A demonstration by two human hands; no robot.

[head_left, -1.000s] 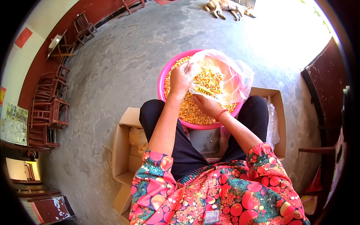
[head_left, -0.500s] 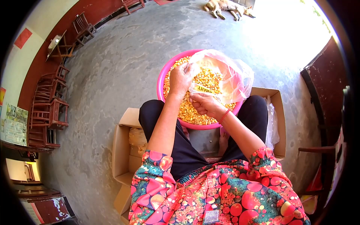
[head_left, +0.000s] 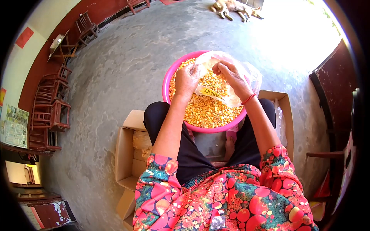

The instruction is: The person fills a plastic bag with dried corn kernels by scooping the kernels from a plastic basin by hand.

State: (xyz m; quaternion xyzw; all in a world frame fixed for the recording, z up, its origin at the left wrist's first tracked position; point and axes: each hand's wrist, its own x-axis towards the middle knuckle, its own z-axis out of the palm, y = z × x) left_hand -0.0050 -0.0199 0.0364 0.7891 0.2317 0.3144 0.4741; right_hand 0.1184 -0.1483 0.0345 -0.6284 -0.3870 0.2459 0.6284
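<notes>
A pink basin [head_left: 166, 85] full of yellow corn kernels [head_left: 210, 115] sits between my knees. Over its far right part lies a clear plastic bag [head_left: 252, 73], with a yellow lettered strip [head_left: 211, 92] on its near edge. My left hand [head_left: 187, 80] is closed, pinching the bag's rim at the left. Curled above the bag's mouth is my right hand [head_left: 232, 77], fingers pressed together; whatever is in them is hidden. Corn kernels show in the gap between the two hands.
Open cardboard boxes stand on both sides of me, one at the left [head_left: 125, 154] and one at the right [head_left: 287, 127]. Wooden chairs [head_left: 50, 104] line the left wall. A dog [head_left: 235, 8] lies on the concrete floor [head_left: 115, 69] near the bright doorway.
My right hand has moved up and away from the lettered strip to above the bag's mouth. The left hand stays at the bag's rim.
</notes>
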